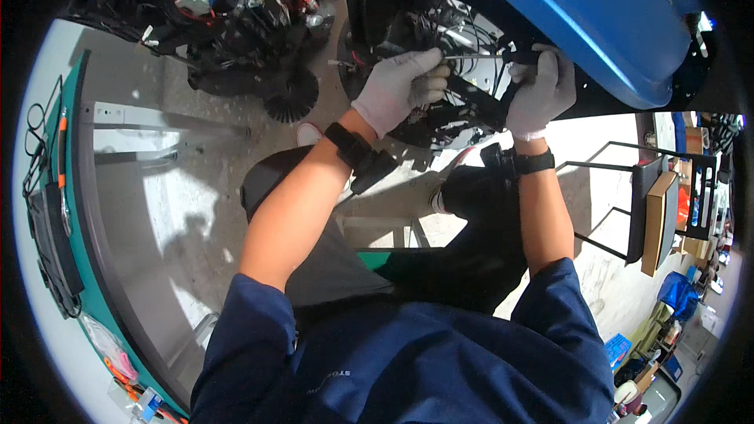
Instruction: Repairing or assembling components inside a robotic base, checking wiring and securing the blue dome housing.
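Note:
Both my hands wear white gloves and work at the open underside of a machine with a blue cover (581, 16). My right hand (543, 96) is closed around the dark handle of what looks like a screwdriver (475, 56). Its thin metal shaft points left, toward my left hand (400, 88). There the fingers are curled, with thumb and forefinger at the shaft's far end. Whether they pinch the shaft or a small part is hidden. Cables (463, 23) and black brackets (475, 102) lie behind and below the shaft.
A black assembly with loose wires and a round brush (290, 96) stands at the upper left. On the left, a green-topped bench (78, 180) carries tools and a cable. A black-framed chair or rack (640, 212) stands right, with boxes and a blue bag (677, 292) beyond.

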{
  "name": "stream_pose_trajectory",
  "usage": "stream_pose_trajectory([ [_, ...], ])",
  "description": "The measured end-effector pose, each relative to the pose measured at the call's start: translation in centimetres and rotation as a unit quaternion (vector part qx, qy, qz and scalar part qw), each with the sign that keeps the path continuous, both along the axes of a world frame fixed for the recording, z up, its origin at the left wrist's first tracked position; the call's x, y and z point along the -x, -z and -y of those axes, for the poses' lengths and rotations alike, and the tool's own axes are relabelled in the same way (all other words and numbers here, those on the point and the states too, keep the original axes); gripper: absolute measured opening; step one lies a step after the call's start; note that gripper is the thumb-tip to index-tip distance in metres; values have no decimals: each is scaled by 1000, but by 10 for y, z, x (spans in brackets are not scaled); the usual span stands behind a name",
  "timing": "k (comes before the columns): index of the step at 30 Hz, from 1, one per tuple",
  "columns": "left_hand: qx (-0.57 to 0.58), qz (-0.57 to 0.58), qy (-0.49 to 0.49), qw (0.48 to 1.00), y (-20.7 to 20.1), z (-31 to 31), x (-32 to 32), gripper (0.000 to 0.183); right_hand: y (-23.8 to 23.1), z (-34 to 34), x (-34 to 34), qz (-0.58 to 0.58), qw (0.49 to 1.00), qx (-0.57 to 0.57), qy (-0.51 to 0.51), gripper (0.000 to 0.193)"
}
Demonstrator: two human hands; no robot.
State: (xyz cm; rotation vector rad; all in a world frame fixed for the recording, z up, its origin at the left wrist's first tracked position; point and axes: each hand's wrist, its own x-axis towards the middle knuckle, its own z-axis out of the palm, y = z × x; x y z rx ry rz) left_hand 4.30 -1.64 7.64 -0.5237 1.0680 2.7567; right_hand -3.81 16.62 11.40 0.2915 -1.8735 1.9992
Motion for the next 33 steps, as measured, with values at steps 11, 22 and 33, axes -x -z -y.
stream_pose_trajectory([
  [11,27,25,-62,997,7,8,3,24,7,-3,6,25,989,-56,-134,16],
  [22,-33,-39,-183,982,18,26,10,18,10,6,-7,97,950,-210,-208,18],
  [33,-150,-92,-44,983,70,18,19,18,7,-4,4,56,965,-159,-199,14],
])
